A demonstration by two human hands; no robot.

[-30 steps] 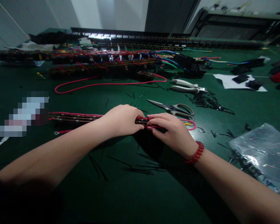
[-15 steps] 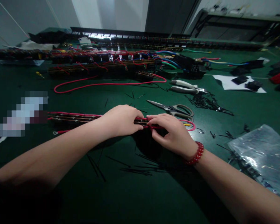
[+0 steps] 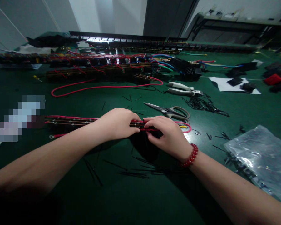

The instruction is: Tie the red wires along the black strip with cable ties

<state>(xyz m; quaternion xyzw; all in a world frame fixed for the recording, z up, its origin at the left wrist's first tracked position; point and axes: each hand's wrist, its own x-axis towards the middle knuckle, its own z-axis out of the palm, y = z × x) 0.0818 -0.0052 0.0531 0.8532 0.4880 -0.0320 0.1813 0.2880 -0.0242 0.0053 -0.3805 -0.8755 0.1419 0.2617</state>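
Observation:
A long black strip with brass rails and red wires [image 3: 70, 122] lies across the green table [image 3: 140, 200] in front of me. My left hand [image 3: 117, 123] is closed over the strip near its right end. My right hand [image 3: 170, 136], with a red bead bracelet at the wrist, pinches the strip and its red wire just to the right of the left hand. The fingertips of both hands nearly touch. Cut black cable-tie ends [image 3: 131, 170] lie on the mat below my hands.
Scissors [image 3: 172, 111] lie just behind my right hand, white-handled pliers [image 3: 182, 89] farther back, beside a heap of black offcuts [image 3: 204, 104]. More wired strips [image 3: 98, 67] and a red wire loop [image 3: 103, 86] fill the far side. A clear plastic bag [image 3: 262, 159] sits at right.
Both hands stay on the strip; the right fingers shifted slightly along it. The view has tilted a little, so everything sits slightly lower and to the left.

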